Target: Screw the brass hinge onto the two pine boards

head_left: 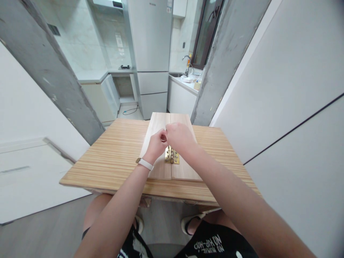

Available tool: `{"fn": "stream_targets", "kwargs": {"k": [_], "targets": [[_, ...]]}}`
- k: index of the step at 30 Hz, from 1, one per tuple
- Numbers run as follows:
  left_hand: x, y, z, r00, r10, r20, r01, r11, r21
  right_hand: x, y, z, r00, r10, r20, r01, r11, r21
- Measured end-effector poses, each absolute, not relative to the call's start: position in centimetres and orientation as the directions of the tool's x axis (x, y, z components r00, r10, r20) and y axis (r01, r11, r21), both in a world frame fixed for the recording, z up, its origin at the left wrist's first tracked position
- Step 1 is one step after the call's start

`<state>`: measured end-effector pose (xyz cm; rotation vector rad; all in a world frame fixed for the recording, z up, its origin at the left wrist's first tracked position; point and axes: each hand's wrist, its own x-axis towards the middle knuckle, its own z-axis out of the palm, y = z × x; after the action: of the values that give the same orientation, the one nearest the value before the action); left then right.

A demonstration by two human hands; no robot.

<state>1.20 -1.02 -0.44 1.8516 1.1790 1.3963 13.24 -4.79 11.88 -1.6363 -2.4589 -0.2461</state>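
Observation:
Two pale wooden boards [158, 125] lie side by side on a striped wooden table [115, 154]. A brass hinge [172, 156] spans the seam between them, near the front end. My left hand [157, 145], with a white band on its wrist, and my right hand [179, 137] meet over the seam just beyond the hinge. Both hands have their fingers curled and pinched together around something small that I cannot make out.
The table stands in a doorway between two grey concrete pillars [53, 79]. Beyond it is a kitchen with a white fridge [152, 57], a counter and a sink tap [187, 61]. A white wall panel [290, 107] runs along the right. My knees show under the table.

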Motion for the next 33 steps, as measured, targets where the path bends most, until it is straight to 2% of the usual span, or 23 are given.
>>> {"fn": "stream_targets", "kwargs": {"k": [9,18,24,27,29,33], "targets": [[-0.2,-1.1,-0.3,0.228,0.879,0.420,0.121,-0.453,0.883,14.2,-3.1,11.8,-0.516,0.832,0.203,0.854,0.519,0.044],[-0.1,-0.7,-0.4,0.274,0.867,0.415,-0.009,-0.430,0.903,14.6,-2.7,11.3,-0.614,0.749,0.251,0.762,0.645,-0.060],[-0.4,-0.9,-0.9,0.206,0.882,0.424,0.098,-0.450,0.888,14.9,-2.8,10.9,-0.629,0.744,0.226,0.733,0.664,-0.147],[-0.6,-1.2,-0.5,0.170,0.872,0.459,0.230,-0.488,0.842,14.9,-3.6,11.3,-0.588,0.759,0.278,0.748,0.642,-0.169],[-0.6,-1.3,-0.2,0.143,0.865,0.482,0.296,-0.502,0.813,14.8,-4.2,11.8,-0.507,0.792,0.340,0.807,0.575,-0.137],[-0.1,-1.3,-0.1,0.115,0.884,0.453,0.261,-0.467,0.845,14.2,-4.8,12.4,-0.369,0.860,0.352,0.917,0.398,-0.011]]}}
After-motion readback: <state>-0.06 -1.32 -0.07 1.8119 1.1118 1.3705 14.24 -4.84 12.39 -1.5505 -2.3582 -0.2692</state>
